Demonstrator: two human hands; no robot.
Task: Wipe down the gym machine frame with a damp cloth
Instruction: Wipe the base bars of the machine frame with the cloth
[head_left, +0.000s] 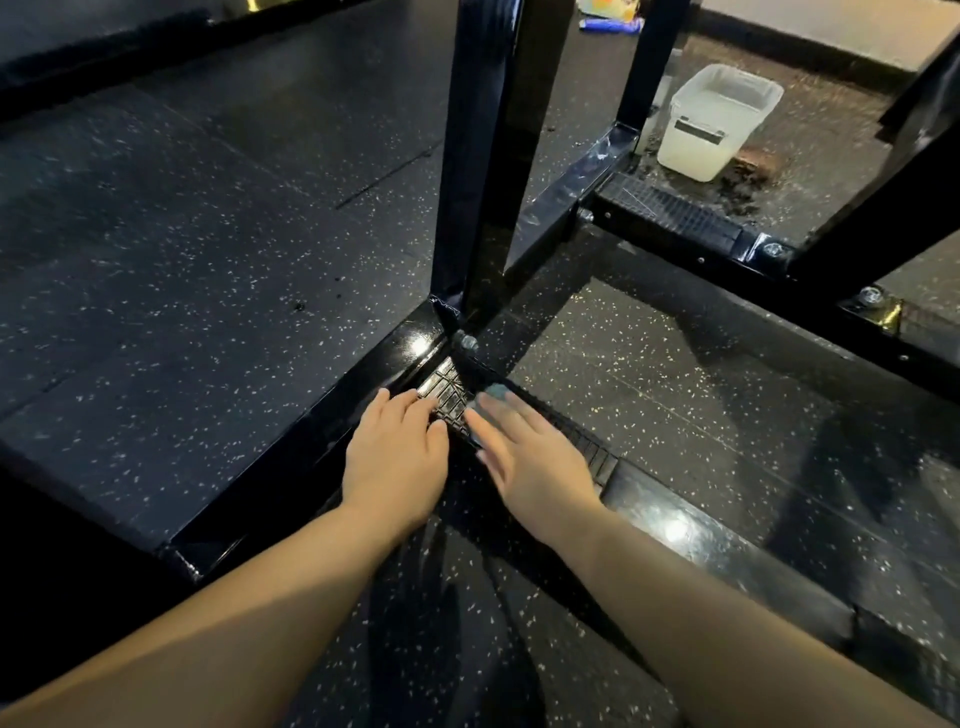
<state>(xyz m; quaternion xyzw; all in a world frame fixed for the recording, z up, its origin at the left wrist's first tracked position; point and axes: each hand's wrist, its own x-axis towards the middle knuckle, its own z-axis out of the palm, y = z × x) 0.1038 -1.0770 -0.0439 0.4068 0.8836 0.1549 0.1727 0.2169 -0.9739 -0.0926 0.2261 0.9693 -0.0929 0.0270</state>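
The black gym machine frame (483, 156) stands on the speckled rubber floor, with an upright post meeting low base rails at a bolted corner. A ribbed tread plate (447, 395) lies on the base rail just below that corner. My left hand (397, 457) rests on the rail with its fingertips on the tread plate. My right hand (524, 457) lies flat and blurred on the neighbouring rail, pressing a small blue-green cloth (493, 392) whose edge shows past my fingertips.
A white plastic tub of water (719, 122) stands on the floor at the back right, with dirt scattered around it. A second base rail (675, 213) with another tread plate runs across the right. A diagonal brace (883, 197) crosses the upper right.
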